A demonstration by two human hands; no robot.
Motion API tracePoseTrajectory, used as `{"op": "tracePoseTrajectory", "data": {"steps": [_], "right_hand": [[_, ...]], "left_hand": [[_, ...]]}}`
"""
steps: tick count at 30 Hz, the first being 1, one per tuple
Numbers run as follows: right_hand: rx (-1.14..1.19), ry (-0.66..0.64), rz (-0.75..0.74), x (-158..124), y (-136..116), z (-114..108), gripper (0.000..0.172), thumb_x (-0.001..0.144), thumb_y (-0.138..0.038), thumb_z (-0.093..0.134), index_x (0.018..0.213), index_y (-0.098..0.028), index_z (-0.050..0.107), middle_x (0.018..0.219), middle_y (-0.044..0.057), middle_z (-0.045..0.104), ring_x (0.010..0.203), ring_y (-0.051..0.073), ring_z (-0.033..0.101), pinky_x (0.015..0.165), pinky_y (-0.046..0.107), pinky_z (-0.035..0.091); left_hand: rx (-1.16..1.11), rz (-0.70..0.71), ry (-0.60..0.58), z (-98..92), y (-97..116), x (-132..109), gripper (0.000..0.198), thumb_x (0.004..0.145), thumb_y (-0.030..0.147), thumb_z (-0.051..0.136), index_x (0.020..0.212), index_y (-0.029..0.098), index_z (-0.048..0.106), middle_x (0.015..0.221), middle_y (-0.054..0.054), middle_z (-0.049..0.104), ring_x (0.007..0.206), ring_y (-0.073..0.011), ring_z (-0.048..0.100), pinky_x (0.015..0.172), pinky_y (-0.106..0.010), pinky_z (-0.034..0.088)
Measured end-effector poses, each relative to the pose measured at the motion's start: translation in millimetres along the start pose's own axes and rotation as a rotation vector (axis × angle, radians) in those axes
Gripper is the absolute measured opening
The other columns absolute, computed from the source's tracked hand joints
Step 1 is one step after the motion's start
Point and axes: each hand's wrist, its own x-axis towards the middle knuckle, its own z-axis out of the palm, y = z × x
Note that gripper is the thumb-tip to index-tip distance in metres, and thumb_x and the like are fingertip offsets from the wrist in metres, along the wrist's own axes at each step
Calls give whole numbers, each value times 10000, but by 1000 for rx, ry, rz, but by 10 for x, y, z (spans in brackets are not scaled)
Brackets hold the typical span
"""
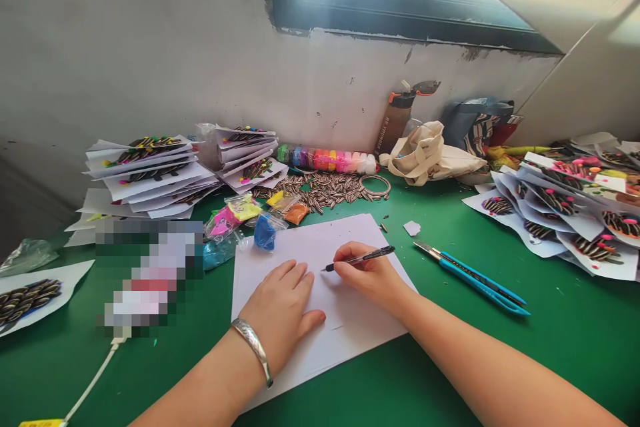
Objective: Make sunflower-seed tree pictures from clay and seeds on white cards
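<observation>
White paper (360,240) lies on the green table, with a short faint line drawn near its lower middle. My left hand (280,307) rests flat on the sheet, fingers stretched out and thumb apart, a silver bangle on the wrist. Between the thumb and fingers of my right hand (367,273) is a dark pen (370,254), its tip at the paper just right of my left fingertips. A small bag of blue clay (265,232) sits on the sheet's upper left corner. More bagged clay in pink (223,221) and orange (297,213) lies beyond that edge.
A blue utility knife (480,280) and a paper scrap (412,228) lie to the right. Sunflower seeds (325,190), a tape roll (375,187) and clay tubs (330,160) stand behind. Stacked seed-decorated sheets (150,173) flank both sides. A blurred-out device with a cable (93,380) is left.
</observation>
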Motion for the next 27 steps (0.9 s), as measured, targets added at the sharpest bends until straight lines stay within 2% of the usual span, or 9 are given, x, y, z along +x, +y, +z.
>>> {"op": "tracePoseTrajectory", "data": {"steps": [6,11,27], "right_hand": [[42,20,8,4,38,-32,61,760,-247,575,771,-215,626,770,-2,614,710,154,555,615,268,423],[53,20,26,5,50,-63,60,775,-257,580,774,-216,625,742,-13,594,673,144,536,598,263,406],[29,-25,31,-4,40,-55,84,771,-289,593,779,-213,626,767,0,624,686,149,571,612,265,437]], "left_hand": [[37,-1,50,113,0,-63,470,762,315,685,1197,174,579,1279,-134,574,1213,-342,479,988,-488,445],[81,22,50,209,28,-124,452,764,334,662,1195,236,566,1312,-116,546,1219,-353,464,983,-552,415],[93,5,45,269,50,-136,444,783,328,623,1212,231,563,1311,-128,548,1243,-353,442,988,-563,399]]}}
